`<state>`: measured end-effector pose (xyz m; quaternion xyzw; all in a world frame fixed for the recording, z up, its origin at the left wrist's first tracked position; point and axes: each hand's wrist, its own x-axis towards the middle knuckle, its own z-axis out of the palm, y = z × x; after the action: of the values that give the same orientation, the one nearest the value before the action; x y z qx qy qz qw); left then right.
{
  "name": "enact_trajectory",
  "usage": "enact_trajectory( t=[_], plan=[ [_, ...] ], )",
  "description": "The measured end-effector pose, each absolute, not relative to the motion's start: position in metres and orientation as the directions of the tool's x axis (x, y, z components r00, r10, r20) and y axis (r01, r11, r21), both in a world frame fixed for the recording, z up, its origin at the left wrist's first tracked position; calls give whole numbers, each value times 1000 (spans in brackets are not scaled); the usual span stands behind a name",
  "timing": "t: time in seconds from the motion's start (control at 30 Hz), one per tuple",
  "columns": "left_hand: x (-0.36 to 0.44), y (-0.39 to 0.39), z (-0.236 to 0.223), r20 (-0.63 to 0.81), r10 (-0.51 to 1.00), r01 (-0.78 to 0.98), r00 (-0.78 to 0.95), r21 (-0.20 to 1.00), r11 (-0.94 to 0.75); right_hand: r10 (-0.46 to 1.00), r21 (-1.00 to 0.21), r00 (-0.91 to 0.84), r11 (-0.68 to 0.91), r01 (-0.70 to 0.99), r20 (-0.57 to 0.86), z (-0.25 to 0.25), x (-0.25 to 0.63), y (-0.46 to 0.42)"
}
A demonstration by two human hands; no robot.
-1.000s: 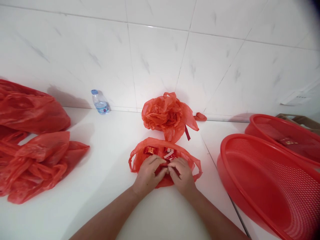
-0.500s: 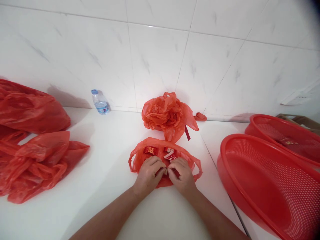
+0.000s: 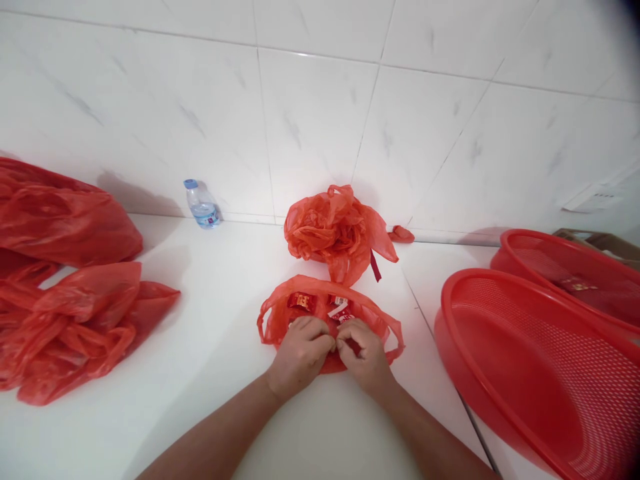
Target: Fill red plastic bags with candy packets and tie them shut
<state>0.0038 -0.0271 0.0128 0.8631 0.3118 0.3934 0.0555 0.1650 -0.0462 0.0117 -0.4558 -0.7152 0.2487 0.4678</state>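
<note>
A red plastic bag [image 3: 300, 285] lies spread open on the white table, its handle loops out to the left and right. Inside it are small red packets [image 3: 303, 302], some with white and gold print. Over the bag's near part, my left hand [image 3: 303, 352] and my right hand [image 3: 367, 353] meet fingertip to fingertip. Both are closed in a pinch. Whatever lies between the fingers is too small and covered to make out.
Behind the bag, a crumpled bunch of red bags [image 3: 335, 230] rests near the tiled wall. More red bags [image 3: 80, 313] are piled at left, beside a water bottle [image 3: 204, 208]. Two red mesh baskets [image 3: 500, 347] stand at right, the farther one holding a packet [image 3: 577, 285].
My fingertips have shifted slightly, and the pale bit seen between them before is now hidden. The bag and everything around it have stayed in place.
</note>
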Motion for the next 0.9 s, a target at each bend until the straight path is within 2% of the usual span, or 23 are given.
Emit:
enact_trajectory(
  t=[0.23,0.33,0.57,0.9],
  plan=[
    [2,-28,5,637,546,509,545,266,-819,875,-783,-163,480,396,455,13,166,-47],
    [3,-28,6,630,573,507,525,310,-804,868,-770,-146,490,409,475,12,166,-47],
    [2,-25,7,562,704,489,434,509,-708,855,-745,-84,490,452,512,7,166,-44],
    [1,-24,4,556,709,472,434,530,-705,854,-702,-125,491,515,505,1,168,-41]
  ],
)
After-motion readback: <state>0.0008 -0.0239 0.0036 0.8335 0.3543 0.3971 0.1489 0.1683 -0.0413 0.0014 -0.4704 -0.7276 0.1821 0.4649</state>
